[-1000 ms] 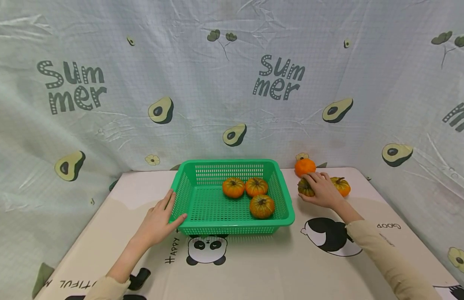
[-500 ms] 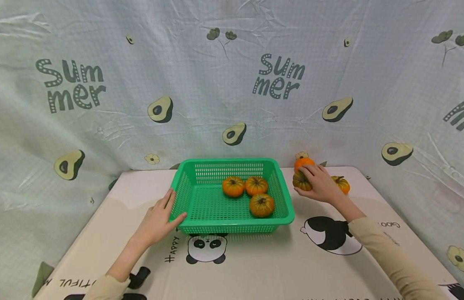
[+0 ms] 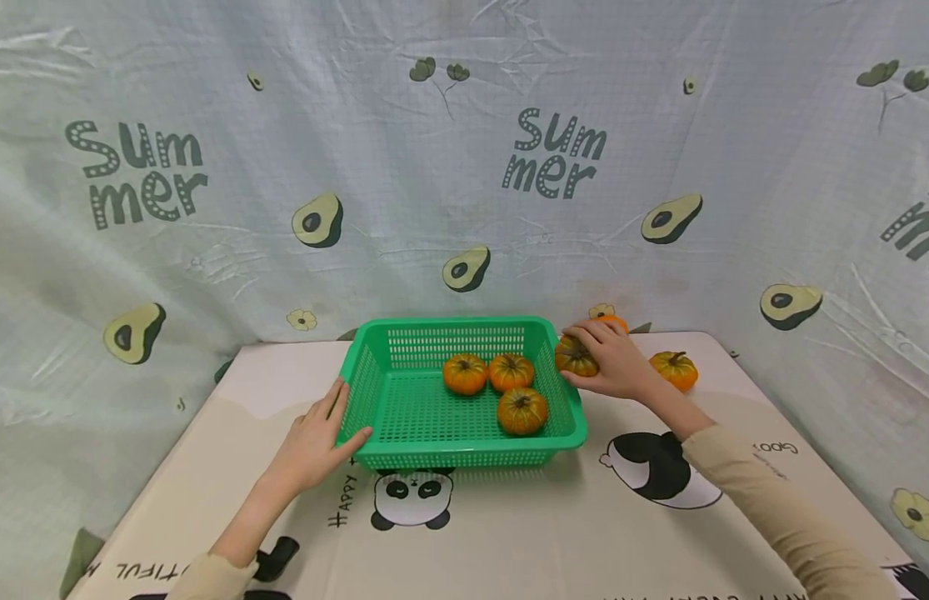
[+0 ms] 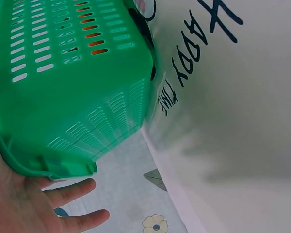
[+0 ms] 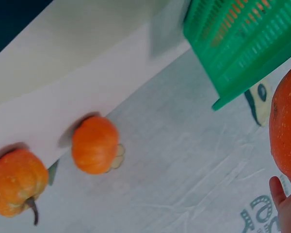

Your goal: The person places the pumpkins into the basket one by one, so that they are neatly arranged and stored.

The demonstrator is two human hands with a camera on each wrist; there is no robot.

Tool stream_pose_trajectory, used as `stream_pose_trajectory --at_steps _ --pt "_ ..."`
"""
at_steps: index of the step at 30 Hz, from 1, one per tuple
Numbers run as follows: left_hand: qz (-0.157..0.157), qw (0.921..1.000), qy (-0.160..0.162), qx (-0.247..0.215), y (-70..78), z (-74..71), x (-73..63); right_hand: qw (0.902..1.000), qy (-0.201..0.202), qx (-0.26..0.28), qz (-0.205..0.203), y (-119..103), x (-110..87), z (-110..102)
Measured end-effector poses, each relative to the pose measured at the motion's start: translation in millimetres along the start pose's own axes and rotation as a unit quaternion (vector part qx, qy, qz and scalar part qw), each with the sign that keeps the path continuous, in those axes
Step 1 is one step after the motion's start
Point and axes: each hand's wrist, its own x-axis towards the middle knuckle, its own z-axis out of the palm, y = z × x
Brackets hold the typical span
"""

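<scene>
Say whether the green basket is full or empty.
Partly filled: three pumpkins sit in the green basket; bare floor shows on its left side.

Green rectangular plastic basket [image 3: 467, 447]: one bright tone, slotted pattern. Three round orange pumpkins [image 3: 521, 412] inside: yellow-green streaks. Ribbed orange-and-dark-green pumpkin [image 3: 573, 358] in right hand [image 3: 612, 362]: yellow flecks. Cream counter [image 3: 524, 542]: black-and-white panda print [image 3: 412, 498]. Pale grey cloth backdrop [image 3: 374, 150]: avocado motifs [image 3: 317, 220], grey-green "SUMMER" lettering [image 3: 554, 152].

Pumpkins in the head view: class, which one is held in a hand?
The green-streaked pumpkin gripped by the right hand. Three others sit inside the green basket, and two rest on the table to its right.
</scene>
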Motion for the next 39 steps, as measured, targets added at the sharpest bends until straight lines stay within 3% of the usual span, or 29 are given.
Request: stream_pose_trajectory --at_steps 18,26,34,39 --pt "0.001 1.0 0.008 0.001 3.0 -1.5 -2.3 0.9981 -0.006 0.044 -0.042 -41 30.6 -3" --pt "0.024 0.9981 0.057 -0.008 3.1 0.1 -4.9 0.9967 -0.015 0.05 -0.061 -57 43.3 -3" --pt "0.007 0.9998 0.019 -0.003 1.8 0.5 -3.9 0.9946 -0.038 0.063 -0.073 -75 61.3 1" --pt "0.003 0.9999 0.014 0.001 2.4 -0.8 -3.0 0.9923 -0.05 0.07 -0.09 -83 72.8 10"
